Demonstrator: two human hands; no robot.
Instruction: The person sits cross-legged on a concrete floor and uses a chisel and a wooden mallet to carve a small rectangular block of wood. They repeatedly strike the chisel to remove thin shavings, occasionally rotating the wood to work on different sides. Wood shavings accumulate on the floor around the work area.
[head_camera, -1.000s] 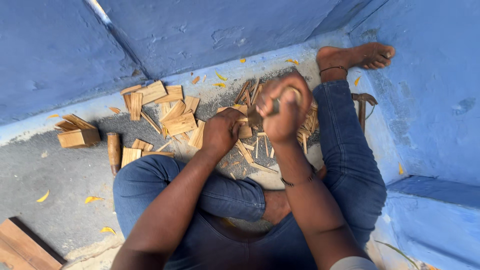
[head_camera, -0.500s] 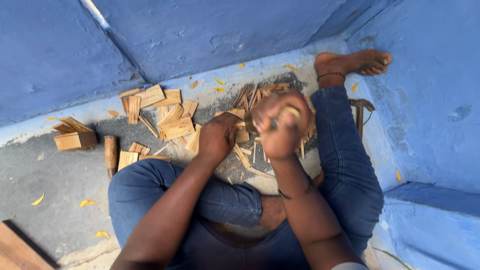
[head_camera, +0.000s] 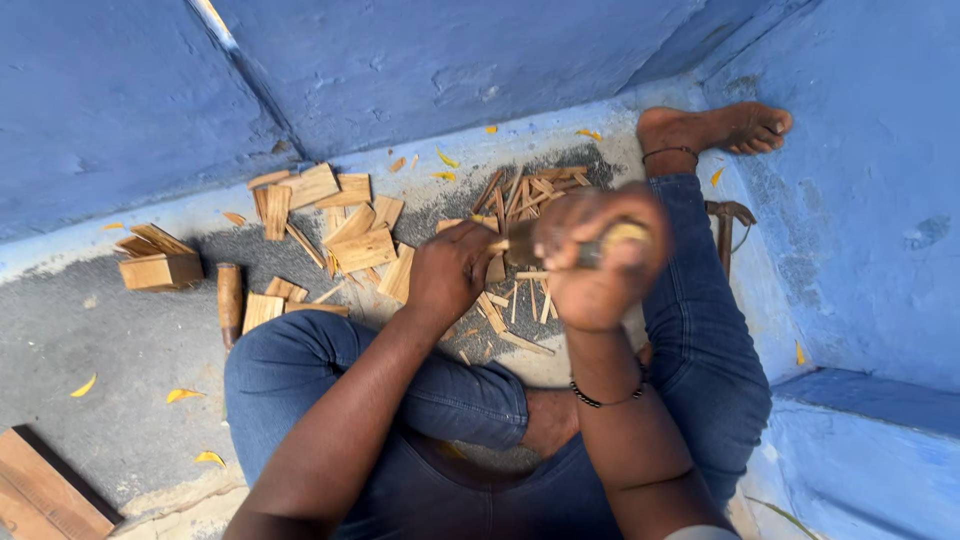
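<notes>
Head view, the only one supplied. The person sits on a grey concrete floor (head_camera: 110, 390) in a corner of blue walls (head_camera: 420, 70), legs in blue jeans, one bare foot (head_camera: 715, 128) stretched toward the right-hand wall.

Landmark: the pile of wood offcuts (head_camera: 345, 235) lying on the floor ahead of the knees.

Right hand (head_camera: 595, 262): raised above the near right edge of the pile, fingers clenched tight around a wooden tool handle (head_camera: 600, 245). The handle is motion-blurred; its working end cannot be made out. A dark beaded bracelet (head_camera: 605, 397) sits on that wrist.

Left hand (head_camera: 452, 270): just right of the pile, fingers curled and pressed together over a small wood piece (head_camera: 497, 262), which is largely hidden beneath the hand. Whether the piece rests on the floor cannot be told.

Thin wood splinters (head_camera: 520, 195) are scattered right of the pile, beneath and behind both hands.

A short round wooden handle (head_camera: 229, 300) lies left of the pile's near edge. A small wooden block (head_camera: 160, 270) with slats on top stands well left of the pile. A hammer (head_camera: 727, 225) lies far right of the pile, beside the right leg. A reddish plank (head_camera: 45, 490) sits at the lower left, well apart from the pile. Yellow petals (head_camera: 185, 395) dot the floor.
</notes>
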